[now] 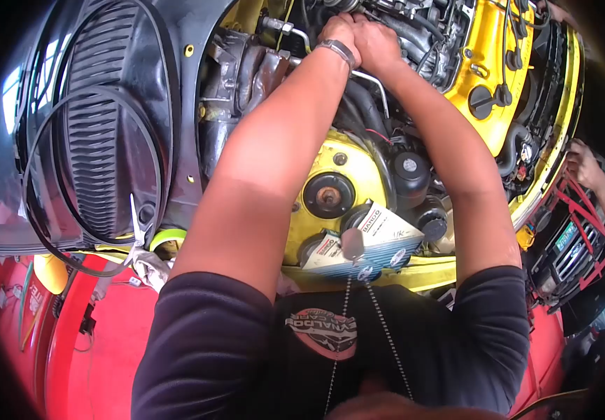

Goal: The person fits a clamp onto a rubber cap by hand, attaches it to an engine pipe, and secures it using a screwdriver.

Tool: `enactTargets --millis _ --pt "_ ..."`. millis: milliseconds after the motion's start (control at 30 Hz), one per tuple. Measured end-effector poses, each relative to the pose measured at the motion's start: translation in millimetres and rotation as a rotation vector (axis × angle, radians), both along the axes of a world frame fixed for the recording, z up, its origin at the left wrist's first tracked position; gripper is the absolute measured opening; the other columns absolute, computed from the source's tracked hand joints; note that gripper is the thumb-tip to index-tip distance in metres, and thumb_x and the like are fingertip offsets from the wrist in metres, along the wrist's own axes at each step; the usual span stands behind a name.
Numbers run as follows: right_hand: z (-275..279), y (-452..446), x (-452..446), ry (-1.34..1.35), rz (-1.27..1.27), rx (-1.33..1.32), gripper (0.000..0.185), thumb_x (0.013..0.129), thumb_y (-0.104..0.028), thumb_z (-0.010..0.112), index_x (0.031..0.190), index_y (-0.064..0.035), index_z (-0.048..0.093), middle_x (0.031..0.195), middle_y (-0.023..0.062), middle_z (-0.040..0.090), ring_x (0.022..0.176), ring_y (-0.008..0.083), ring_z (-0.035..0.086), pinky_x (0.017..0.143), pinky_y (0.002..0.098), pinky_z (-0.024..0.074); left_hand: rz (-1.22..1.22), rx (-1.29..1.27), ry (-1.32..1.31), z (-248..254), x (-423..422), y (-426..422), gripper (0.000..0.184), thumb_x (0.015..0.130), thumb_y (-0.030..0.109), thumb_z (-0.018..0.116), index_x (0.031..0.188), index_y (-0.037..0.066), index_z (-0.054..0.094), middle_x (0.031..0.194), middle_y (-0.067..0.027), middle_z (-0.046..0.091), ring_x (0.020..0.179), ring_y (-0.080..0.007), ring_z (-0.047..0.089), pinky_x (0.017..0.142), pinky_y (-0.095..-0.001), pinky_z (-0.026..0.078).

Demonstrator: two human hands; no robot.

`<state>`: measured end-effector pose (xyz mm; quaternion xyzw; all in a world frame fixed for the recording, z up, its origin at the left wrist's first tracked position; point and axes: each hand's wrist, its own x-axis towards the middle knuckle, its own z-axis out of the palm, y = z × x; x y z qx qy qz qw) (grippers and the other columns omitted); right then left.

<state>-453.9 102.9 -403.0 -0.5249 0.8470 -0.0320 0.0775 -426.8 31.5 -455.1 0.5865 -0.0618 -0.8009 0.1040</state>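
Observation:
Deep in the engine bay, my left hand point(336, 31), with a dark band on its wrist, is closed and pressed against my right hand point(378, 44). My right hand is closed too, its fingers curled downward. Whatever the fingers hold is hidden behind the hands near the top edge. A thin metal pipe point(381, 87) runs just below them, and dark hoses point(362, 105) pass between my forearms. To the right lies the engine's yellow valve cover point(491, 63) with its black oil cap point(481, 103).
Bando boxes point(384, 225) rest on the yellow strut tower point(348, 155) near my chest. Scissors point(138, 222), a green tape roll point(168, 238) and looped black strips point(28, 168) lie on the left. Another person's hand point(582, 164) is near a red frame point(586, 217).

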Motion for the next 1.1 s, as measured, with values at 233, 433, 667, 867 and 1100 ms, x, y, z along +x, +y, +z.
enactTargets --millis 233,433,667,867,1100 --pt "-12 4 -6 0.033 0.027 0.021 0.026 0.078 -0.010 0.060 0.103 -0.0071 0.053 0.097 0.0107 0.065 0.082 0.0269 0.070 0.066 0.0370 0.0579 0.010 0.050 0.296 -4 0 -4 0.025 0.096 0.022 0.047 0.104 0.003 0.060 0.094 -0.0099 0.066 0.083 -0.0230 0.065 0.076 -0.0377 0.053" --pt "8 17 -4 -0.139 -0.061 -0.087 0.022 0.081 -0.010 0.057 0.102 -0.0036 0.055 0.103 0.0172 0.064 0.083 0.0343 0.068 0.069 0.0420 0.0564 -0.082 -0.147 0.110 26 3 5 0.013 0.084 0.008 0.063 0.094 0.000 0.064 0.091 -0.0095 0.065 0.079 -0.0221 0.063 0.077 -0.0368 0.052" --pt "34 53 -23 -0.319 0.103 -0.229 0.031 0.083 -0.011 0.059 0.112 0.0010 0.057 0.105 0.0212 0.064 0.099 0.0384 0.061 0.084 0.0443 0.0507 -0.961 -0.956 -0.393 54 21 -25 0.031 0.072 0.014 0.064 0.095 -0.007 0.068 0.109 -0.0286 0.062 0.091 -0.0413 0.065 0.089 -0.0381 0.051" --pt "48 85 -26 -0.366 -0.101 -0.273 0.027 0.083 -0.010 0.062 0.109 -0.0010 0.062 0.101 0.0217 0.066 0.098 0.0385 0.061 0.088 0.0434 0.0487 -1.196 -1.207 -0.533 63 21 -19 0.029 0.072 0.018 0.064 0.092 -0.001 0.072 0.102 -0.0240 0.067 0.098 -0.0359 0.065 0.091 -0.0379 0.050" --pt "29 65 -12 -0.222 0.071 -0.365 0.040 0.079 -0.006 0.058 0.118 0.0003 0.057 0.118 0.0167 0.061 0.103 0.0373 0.060 0.090 0.0462 0.0484 -1.212 -1.228 -0.470 77 27 -14 0.028 0.072 0.019 0.065 0.089 -0.003 0.070 0.099 -0.0262 0.067 0.099 -0.0375 0.065 0.089 -0.0382 0.051"
